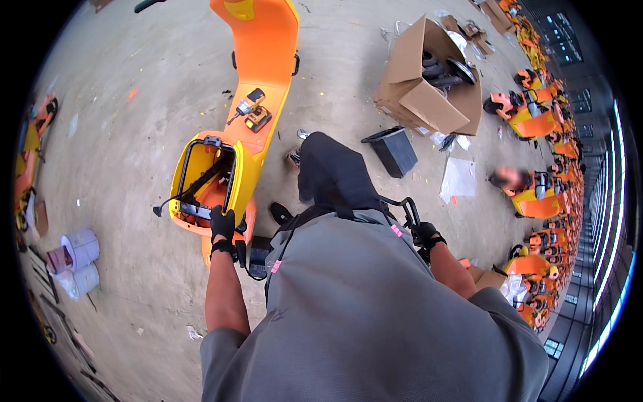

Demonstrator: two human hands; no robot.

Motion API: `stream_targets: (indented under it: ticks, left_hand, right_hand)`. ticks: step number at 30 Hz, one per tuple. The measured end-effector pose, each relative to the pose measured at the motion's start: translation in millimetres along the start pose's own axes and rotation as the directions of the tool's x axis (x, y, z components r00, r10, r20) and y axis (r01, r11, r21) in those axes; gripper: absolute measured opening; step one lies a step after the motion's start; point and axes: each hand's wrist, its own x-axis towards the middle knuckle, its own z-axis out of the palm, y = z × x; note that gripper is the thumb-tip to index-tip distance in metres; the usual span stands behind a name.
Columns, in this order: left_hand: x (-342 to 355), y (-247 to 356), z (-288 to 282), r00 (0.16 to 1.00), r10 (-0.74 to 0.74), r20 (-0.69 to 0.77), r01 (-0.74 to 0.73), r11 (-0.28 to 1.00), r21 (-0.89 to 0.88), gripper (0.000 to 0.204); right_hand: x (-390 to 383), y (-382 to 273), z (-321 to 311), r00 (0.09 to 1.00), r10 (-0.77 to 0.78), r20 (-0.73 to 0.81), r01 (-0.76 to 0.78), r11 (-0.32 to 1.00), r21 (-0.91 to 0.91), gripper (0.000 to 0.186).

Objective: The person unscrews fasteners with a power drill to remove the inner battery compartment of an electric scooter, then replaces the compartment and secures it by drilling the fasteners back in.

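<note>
An orange and yellow scooter [272, 114] stands to the left, its seat area uncovered and showing a black frame and wiring inside. My left hand [222, 224], in a black glove, is closed on the near edge of the scooter's yellow rear body. At my right side, my gloved right hand [424, 234] is wrapped round a black tubular rack [406, 206]; my body hides part of it. A yellow and black cordless drill [249, 104] lies on the scooter's footboard beside a battery pack [258, 119].
A cardboard box [408, 80] with black wheel-like parts stands ahead right, near a black bin [394, 151]. White buckets [81, 248] are at the left. Rows of orange scooters [536, 201] line the right. A white sheet [458, 179] and scraps lie on the concrete floor.
</note>
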Motion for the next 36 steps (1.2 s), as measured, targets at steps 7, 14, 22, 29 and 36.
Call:
stream_targets:
  ticks: [7, 14, 22, 29, 36]
  left_hand:
    - [1, 3, -5, 0.991, 0.124, -0.049, -0.127, 0.99, -0.059, 0.028]
    - [28, -47, 21, 0.993, 0.118, 0.002, -0.118, 0.989, 0.085, 0.023]
    - [-1, 19, 60, 0.982, -0.075, -0.171, 0.074, 0.997, -0.007, 0.049]
    - [-17, 69, 102, 0.919, -0.214, -0.331, 0.267, 0.956, 0.124, 0.034]
    - [-98, 184, 119, 0.924, -0.377, -0.067, 0.379, 0.873, 0.306, 0.045]
  right_hand:
    - [-52, 7, -12, 0.985, 0.171, -0.033, -0.168, 0.983, 0.075, 0.022]
    - [-48, -9, -30, 0.982, 0.169, -0.082, -0.153, 0.973, 0.173, 0.024]
    - [93, 34, -133, 0.974, 0.186, -0.13, -0.203, 0.97, -0.132, 0.025]
    - [252, 37, -187, 0.988, -0.148, -0.032, 0.11, 0.847, -0.519, 0.035]
    - [371, -16, -195, 0.972, -0.234, -0.015, 0.194, 0.839, -0.509, 0.036]
